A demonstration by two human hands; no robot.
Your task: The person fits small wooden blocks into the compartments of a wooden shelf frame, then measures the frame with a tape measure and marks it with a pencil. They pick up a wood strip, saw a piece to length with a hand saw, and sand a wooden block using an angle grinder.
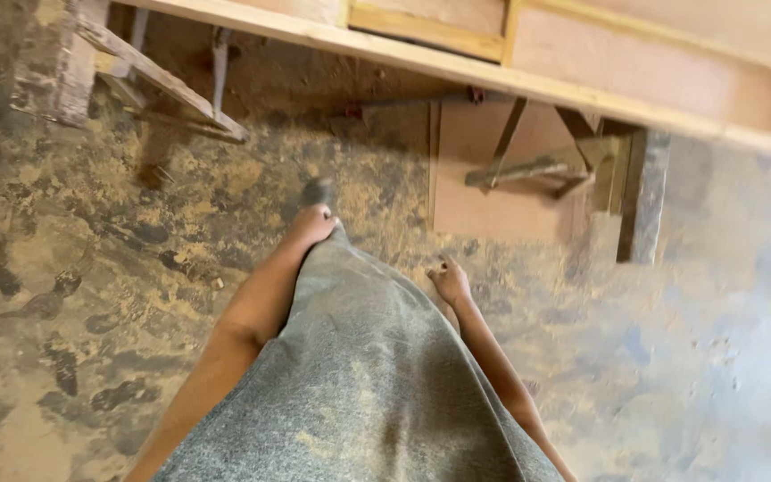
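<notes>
Below, both hands are being held low beside a grey, speckled fabric garment (359, 384) that is filling the lower middle of the view. The left hand (312, 223) is being kept right against the garment's far tip, with its bare forearm running along the cloth's left edge. A small dark shape (317, 190) is being seen just beyond its fingers; whether it is being gripped or is merely lying on the ground cannot be told, and the hand's spread cannot be told either, as it is blurred. The right hand (451, 281) is being held just beside the garment's right edge, its fingers loosely curled and narrow, with nothing being seen in it. Beneath both hands, a dusty grey floor mottled with yellow sawdust (91, 268) is being shown. Along the top, a long pale wooden table (457, 64) is being seen from above, with a flat brown board (475, 205) and grey weathered wooden braces (528, 168) lying under its edge, well apart from both hands.
</notes>
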